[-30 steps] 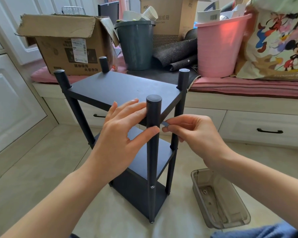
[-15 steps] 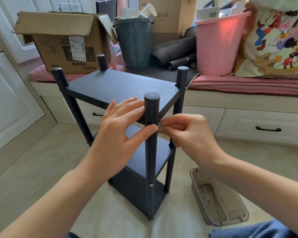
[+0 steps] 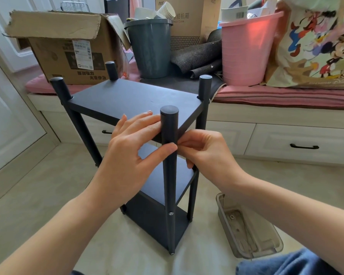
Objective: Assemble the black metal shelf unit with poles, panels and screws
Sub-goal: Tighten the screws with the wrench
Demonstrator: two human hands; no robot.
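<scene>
The black shelf unit stands upright on the floor, with its top panel (image 3: 131, 100), a middle panel (image 3: 167, 179) and a bottom panel (image 3: 147, 221) between the corner poles. My left hand (image 3: 127, 155) lies with straight fingers on the top panel's near corner, its thumb pressing the front of the near pole (image 3: 170, 185). My right hand (image 3: 205, 149) pinches a small metal piece against the right side of that pole, just under the top panel; the fingertips hide the piece. A silver screw (image 3: 170, 213) sits lower on the same pole.
A clear plastic tray (image 3: 246, 235) with small hardware lies on the floor to the shelf's right. Behind is a bench with drawers (image 3: 286, 139) carrying a cardboard box (image 3: 72, 56), a grey bin (image 3: 149, 48), a pink bucket (image 3: 246, 52) and a cartoon bag (image 3: 316, 42). My jeans-clad knee (image 3: 286, 262) is at bottom right.
My right fingertips have closed in against the pole, and the small grey piece seen between them earlier is now hidden. My left hand keeps its place.
</scene>
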